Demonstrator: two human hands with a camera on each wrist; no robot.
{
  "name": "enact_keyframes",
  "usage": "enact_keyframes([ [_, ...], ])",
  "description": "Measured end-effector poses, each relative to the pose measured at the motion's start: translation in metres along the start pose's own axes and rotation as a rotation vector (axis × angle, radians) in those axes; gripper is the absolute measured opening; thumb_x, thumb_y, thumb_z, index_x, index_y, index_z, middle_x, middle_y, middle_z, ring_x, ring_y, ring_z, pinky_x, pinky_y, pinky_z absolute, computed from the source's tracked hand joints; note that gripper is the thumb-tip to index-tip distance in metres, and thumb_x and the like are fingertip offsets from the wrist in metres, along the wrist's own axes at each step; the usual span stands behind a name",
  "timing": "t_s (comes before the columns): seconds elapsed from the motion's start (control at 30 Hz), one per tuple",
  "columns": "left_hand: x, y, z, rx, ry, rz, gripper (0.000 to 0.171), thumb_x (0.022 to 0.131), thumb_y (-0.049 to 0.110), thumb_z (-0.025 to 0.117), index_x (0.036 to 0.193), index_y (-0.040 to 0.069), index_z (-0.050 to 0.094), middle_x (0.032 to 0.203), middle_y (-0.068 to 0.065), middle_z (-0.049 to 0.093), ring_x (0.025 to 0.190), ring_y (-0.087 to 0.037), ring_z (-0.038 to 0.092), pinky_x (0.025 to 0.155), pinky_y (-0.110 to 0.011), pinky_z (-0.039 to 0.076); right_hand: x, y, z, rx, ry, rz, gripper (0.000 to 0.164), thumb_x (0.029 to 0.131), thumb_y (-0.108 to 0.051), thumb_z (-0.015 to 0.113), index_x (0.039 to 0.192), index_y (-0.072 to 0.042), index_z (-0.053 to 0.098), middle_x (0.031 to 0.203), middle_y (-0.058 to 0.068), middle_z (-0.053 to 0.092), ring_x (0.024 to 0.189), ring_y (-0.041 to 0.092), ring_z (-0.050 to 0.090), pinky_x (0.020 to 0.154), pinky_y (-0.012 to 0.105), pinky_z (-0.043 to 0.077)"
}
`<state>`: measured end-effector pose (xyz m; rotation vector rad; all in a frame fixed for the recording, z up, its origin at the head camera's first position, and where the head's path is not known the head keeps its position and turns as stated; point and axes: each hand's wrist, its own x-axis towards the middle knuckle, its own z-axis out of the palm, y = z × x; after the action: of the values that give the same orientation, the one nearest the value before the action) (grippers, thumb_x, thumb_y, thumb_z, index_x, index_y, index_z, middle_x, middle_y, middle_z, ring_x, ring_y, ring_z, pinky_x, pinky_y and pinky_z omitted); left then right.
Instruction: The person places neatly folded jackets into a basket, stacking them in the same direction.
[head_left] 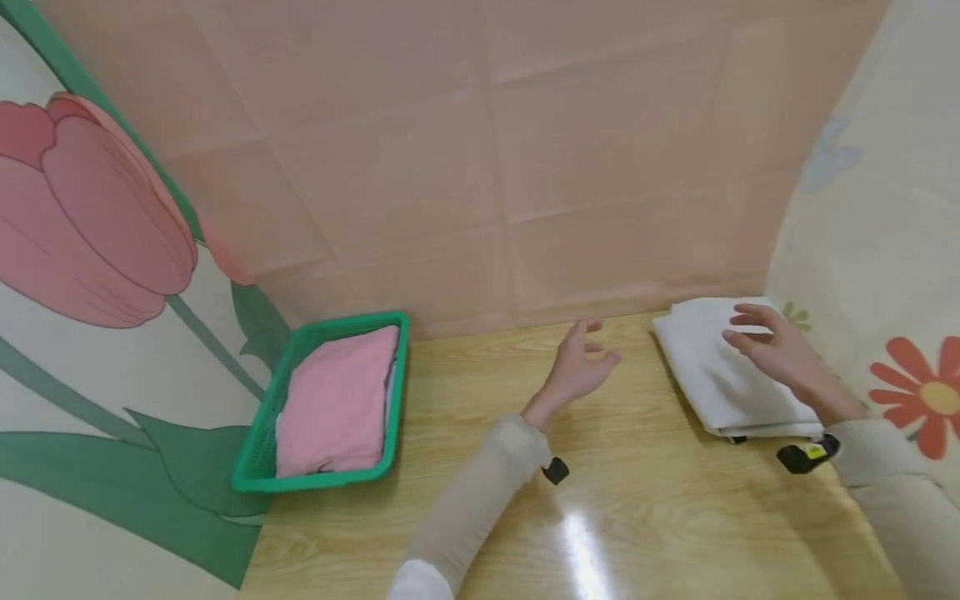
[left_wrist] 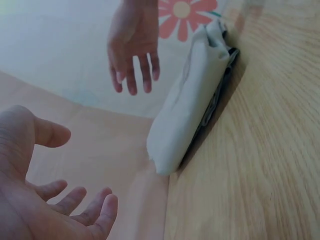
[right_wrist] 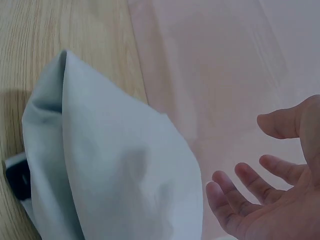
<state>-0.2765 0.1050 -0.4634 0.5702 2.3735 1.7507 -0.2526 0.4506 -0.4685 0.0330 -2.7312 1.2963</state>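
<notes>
A folded white cloth (head_left: pixel 705 367) lies at the right of the wooden table, with something black peeking out beneath its near edge. Over it hovers my right hand (head_left: pixel 783 354), fingers loosely bent and nothing in them. The right wrist view shows the cloth's thick fold (right_wrist: pixel 120 150) beside the spread fingers (right_wrist: pixel 250 185). My left hand (head_left: pixel 577 367) hangs above the middle of the table, palm facing right, also holding nothing. In the left wrist view, dark layers show under the white cloth (left_wrist: pixel 187 100).
At the left, a green plastic basket (head_left: pixel 401 375) holds a folded pink cloth (head_left: pixel 337 400) lying over other fabric. A pinkish sheet (head_left: pixel 487 167) covers the wall behind the wooden table (head_left: pixel 465 467). Flower-printed walls rise on both sides.
</notes>
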Motion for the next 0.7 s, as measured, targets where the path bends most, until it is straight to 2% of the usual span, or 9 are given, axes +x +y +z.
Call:
enact_keyframes([
  [0.1,0.003,-0.002,0.011,0.004,-0.021,0.005,0.062,0.102,0.03,0.072,0.158,0.022,0.046,0.16,0.003,0.049,0.133,-0.026,0.061,0.086,-0.023,0.058,-0.001,0.008,-0.006,0.002,0.015,0.003,0.072,0.109,-0.033,0.062,0.162,0.005,0.032,0.134,0.003,0.056,0.097,-0.024,0.042,0.073,0.008,0.048],
  [0.17,0.005,-0.003,0.017,-0.003,-0.022,0.005,0.06,0.102,0.03,0.072,0.156,0.023,0.047,0.159,0.003,0.05,0.131,-0.023,0.062,0.086,-0.022,0.057,0.0,0.013,-0.01,0.025,0.033,-0.003,0.071,0.108,-0.032,0.063,0.161,0.006,0.033,0.126,-0.014,0.054,0.094,-0.025,0.045,0.073,0.008,0.049],
  [0.23,0.006,-0.003,0.021,-0.007,-0.02,0.003,0.059,0.102,0.029,0.072,0.156,0.022,0.048,0.158,0.002,0.05,0.13,-0.021,0.063,0.086,-0.022,0.057,0.003,0.019,-0.015,0.048,0.051,-0.016,0.071,0.108,-0.03,0.065,0.159,0.008,0.034,0.119,-0.025,0.051,0.091,-0.026,0.049,0.073,0.008,0.05],
  [0.37,0.008,0.0,0.03,0.003,-0.006,-0.003,0.058,0.101,0.028,0.072,0.154,0.022,0.049,0.158,0.003,0.05,0.13,-0.022,0.063,0.088,-0.023,0.057,0.007,0.033,-0.026,0.085,0.087,-0.023,0.064,0.107,-0.028,0.065,0.155,0.006,0.039,0.115,-0.028,0.052,0.089,-0.023,0.056,0.074,0.008,0.051],
  [0.47,0.011,0.003,0.041,0.05,-0.014,0.001,0.059,0.101,0.029,0.071,0.155,0.022,0.048,0.157,0.006,0.05,0.13,-0.02,0.062,0.089,-0.022,0.055,0.007,0.045,-0.037,0.088,0.119,0.003,0.052,0.107,-0.03,0.065,0.15,-0.007,0.047,0.113,-0.03,0.051,0.087,-0.023,0.056,0.073,0.006,0.05],
  [0.57,0.013,0.004,0.051,0.092,-0.028,0.004,0.06,0.101,0.031,0.071,0.155,0.024,0.048,0.156,0.008,0.05,0.128,-0.014,0.061,0.09,-0.022,0.054,0.007,0.055,-0.046,0.075,0.142,0.033,0.047,0.107,-0.034,0.065,0.147,-0.017,0.049,0.111,-0.034,0.05,0.086,-0.023,0.055,0.072,0.006,0.049],
  [0.67,0.014,0.002,0.06,0.085,-0.026,-0.004,0.059,0.101,0.031,0.071,0.155,0.025,0.049,0.155,0.008,0.05,0.127,-0.013,0.06,0.089,-0.023,0.054,0.007,0.063,-0.052,0.05,0.146,0.061,0.052,0.106,-0.039,0.065,0.149,-0.017,0.048,0.111,-0.034,0.048,0.087,-0.025,0.051,0.071,0.006,0.047],
  [0.7,0.015,0.0,0.062,0.079,-0.023,-0.005,0.059,0.1,0.031,0.071,0.154,0.024,0.049,0.154,0.007,0.051,0.127,-0.014,0.061,0.089,-0.023,0.054,0.007,0.066,-0.053,0.04,0.147,0.069,0.055,0.106,-0.041,0.065,0.151,-0.014,0.048,0.115,-0.028,0.052,0.088,-0.024,0.049,0.071,0.006,0.046],
])
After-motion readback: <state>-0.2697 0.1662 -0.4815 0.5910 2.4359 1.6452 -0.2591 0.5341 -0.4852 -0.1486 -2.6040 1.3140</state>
